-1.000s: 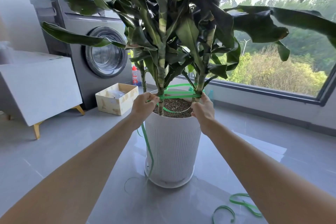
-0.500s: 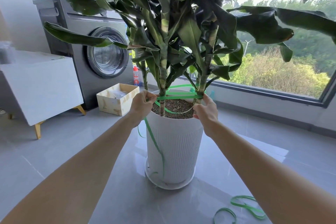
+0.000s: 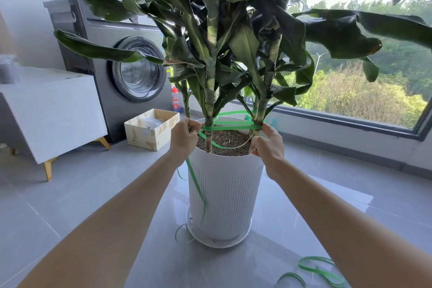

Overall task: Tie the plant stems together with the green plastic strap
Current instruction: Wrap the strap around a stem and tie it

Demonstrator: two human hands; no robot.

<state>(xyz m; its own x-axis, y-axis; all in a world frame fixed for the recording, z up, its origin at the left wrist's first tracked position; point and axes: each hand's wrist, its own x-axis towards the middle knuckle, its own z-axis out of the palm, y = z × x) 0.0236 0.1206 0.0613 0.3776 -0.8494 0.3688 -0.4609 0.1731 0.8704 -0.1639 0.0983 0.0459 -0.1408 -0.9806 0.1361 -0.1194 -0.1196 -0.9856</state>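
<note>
A large leafy plant with several stems (image 3: 209, 98) grows from soil in a tall white ribbed pot (image 3: 225, 196). A green plastic strap (image 3: 231, 127) is wound around the stems just above the soil in several passes. My left hand (image 3: 184, 138) grips the strap at the pot's left rim, and a loose end hangs down the pot's side to the floor. My right hand (image 3: 268, 142) pinches the strap by the right stem at the pot's right rim.
A grey washing machine (image 3: 121, 70) stands behind on the left, next to a white cabinet (image 3: 49, 112) with wooden legs. An open cardboard box (image 3: 152, 128) and a small bottle (image 3: 175, 101) sit on the floor. More green strap (image 3: 315, 271) lies at lower right. A window ledge runs along the right.
Both hands have stayed at the pot's rim on the strap. The hanging end of the strap has swung rightward across the pot's front. The view has shifted slightly.
</note>
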